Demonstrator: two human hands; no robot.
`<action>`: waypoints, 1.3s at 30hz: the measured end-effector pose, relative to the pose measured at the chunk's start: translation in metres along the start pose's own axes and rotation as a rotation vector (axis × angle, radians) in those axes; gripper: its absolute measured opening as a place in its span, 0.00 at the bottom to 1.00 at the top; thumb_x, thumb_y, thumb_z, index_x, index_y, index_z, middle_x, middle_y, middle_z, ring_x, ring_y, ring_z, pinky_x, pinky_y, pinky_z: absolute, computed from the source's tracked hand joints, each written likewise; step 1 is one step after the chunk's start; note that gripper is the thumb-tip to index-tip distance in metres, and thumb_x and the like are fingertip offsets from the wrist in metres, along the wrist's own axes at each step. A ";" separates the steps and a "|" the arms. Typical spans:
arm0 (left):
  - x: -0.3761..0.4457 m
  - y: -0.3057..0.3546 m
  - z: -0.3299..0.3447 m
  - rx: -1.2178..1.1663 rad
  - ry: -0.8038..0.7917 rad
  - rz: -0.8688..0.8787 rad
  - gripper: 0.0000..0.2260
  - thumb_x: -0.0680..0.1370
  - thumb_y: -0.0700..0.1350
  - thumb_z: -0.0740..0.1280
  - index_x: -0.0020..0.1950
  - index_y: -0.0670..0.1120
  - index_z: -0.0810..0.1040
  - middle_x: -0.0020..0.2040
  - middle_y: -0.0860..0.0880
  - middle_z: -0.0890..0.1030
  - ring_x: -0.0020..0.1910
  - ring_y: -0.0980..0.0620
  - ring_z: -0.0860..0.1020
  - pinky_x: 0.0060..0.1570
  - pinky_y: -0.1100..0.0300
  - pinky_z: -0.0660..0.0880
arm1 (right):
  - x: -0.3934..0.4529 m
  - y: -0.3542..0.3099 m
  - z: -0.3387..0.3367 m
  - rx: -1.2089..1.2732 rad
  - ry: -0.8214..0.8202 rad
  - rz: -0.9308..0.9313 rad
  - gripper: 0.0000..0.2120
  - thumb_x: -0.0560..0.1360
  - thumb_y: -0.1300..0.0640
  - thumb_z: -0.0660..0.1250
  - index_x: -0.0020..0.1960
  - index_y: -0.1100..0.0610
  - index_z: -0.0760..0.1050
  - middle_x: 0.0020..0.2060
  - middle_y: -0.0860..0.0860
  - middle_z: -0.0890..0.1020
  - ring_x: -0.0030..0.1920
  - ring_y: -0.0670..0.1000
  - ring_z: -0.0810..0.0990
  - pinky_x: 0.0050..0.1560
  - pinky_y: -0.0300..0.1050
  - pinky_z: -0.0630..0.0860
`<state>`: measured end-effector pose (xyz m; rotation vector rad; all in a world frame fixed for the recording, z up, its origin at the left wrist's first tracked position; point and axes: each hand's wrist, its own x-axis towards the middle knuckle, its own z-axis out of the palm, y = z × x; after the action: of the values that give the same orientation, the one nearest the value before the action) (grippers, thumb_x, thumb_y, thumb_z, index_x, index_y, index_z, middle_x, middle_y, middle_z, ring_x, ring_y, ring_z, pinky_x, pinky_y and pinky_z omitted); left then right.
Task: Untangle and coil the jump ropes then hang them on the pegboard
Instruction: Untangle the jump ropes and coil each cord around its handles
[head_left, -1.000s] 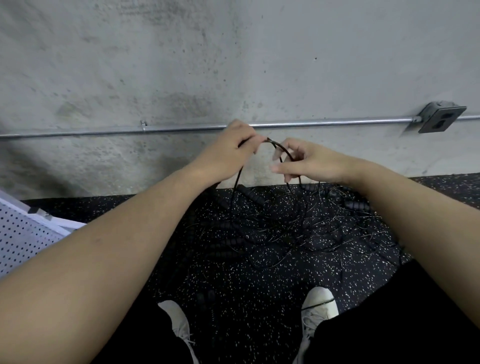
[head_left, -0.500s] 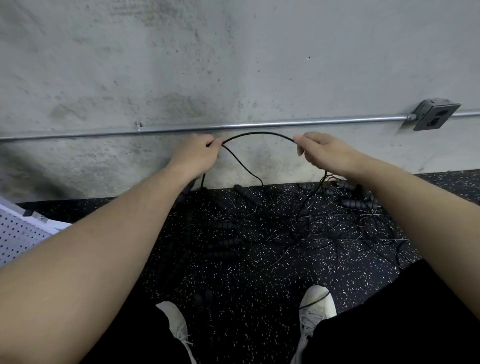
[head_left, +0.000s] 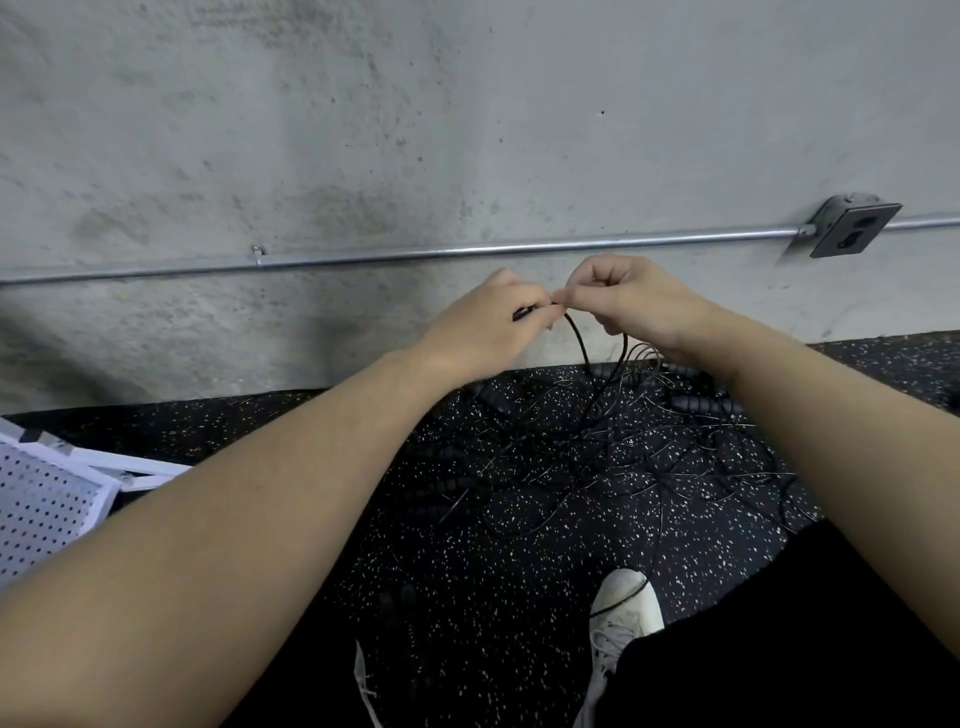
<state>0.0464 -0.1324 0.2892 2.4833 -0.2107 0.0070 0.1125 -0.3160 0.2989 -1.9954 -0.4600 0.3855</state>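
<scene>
**Two hands meet over a tangle of jump ropes**

Head view: Much of the scene is hard to read. The jump ropes (head_left: 597, 452) lie as a knot of thin black cords on the dark speckled floor (head_left: 467, 597), and black on black makes single ropes impossible to tell apart; the ribbed handles near the wall nearly vanish into the floor. The pegboard (head_left: 36, 509), white with rows of small holes, is cut off by the left edge and lies low at the left, well apart from the ropes. The person's forearms fill the lower corners, and dark clothing covers the bottom right. One white shoe (head_left: 626, 605) shows between the arms with a cord lying across its toe; a second shoe is mostly out of frame at the bottom edge.

No readable writing or brand appears anywhere, not on the grey outlet box (head_left: 852, 228) nor on the metal pipe (head_left: 415, 254) running along the concrete wall (head_left: 363, 130).

The left hand (head_left: 483, 325) and right hand (head_left: 634, 301) touch in front of the wall, above the pile. The left fingers curl round a short dark piece of rope that peeks out beside the thumb. The right fingers pinch a cord at their tips, right against the left hand. Two strands hang down from between the hands into the tangle below.
</scene>
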 end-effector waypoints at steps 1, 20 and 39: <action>0.002 -0.001 0.000 -0.003 0.013 0.017 0.11 0.84 0.57 0.61 0.44 0.57 0.76 0.48 0.58 0.70 0.44 0.59 0.73 0.45 0.58 0.68 | 0.000 0.001 -0.002 0.025 -0.015 0.000 0.07 0.74 0.51 0.74 0.45 0.53 0.79 0.27 0.45 0.69 0.30 0.46 0.63 0.33 0.42 0.62; 0.016 -0.043 -0.020 -0.113 0.178 -0.354 0.08 0.82 0.54 0.64 0.54 0.54 0.80 0.49 0.53 0.79 0.34 0.52 0.76 0.39 0.53 0.77 | -0.021 0.031 -0.035 -0.373 -0.288 0.241 0.15 0.86 0.47 0.55 0.57 0.47 0.81 0.32 0.47 0.83 0.39 0.51 0.79 0.55 0.54 0.76; 0.028 0.020 0.022 -0.134 0.061 0.031 0.12 0.86 0.50 0.58 0.44 0.57 0.72 0.48 0.55 0.73 0.48 0.54 0.76 0.47 0.56 0.68 | -0.029 0.028 -0.042 -0.208 -0.212 0.128 0.19 0.81 0.39 0.60 0.52 0.53 0.78 0.45 0.48 0.86 0.49 0.48 0.83 0.56 0.44 0.75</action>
<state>0.0700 -0.1655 0.2851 2.3425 -0.2166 0.0785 0.1110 -0.3740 0.2942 -2.2024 -0.5239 0.6565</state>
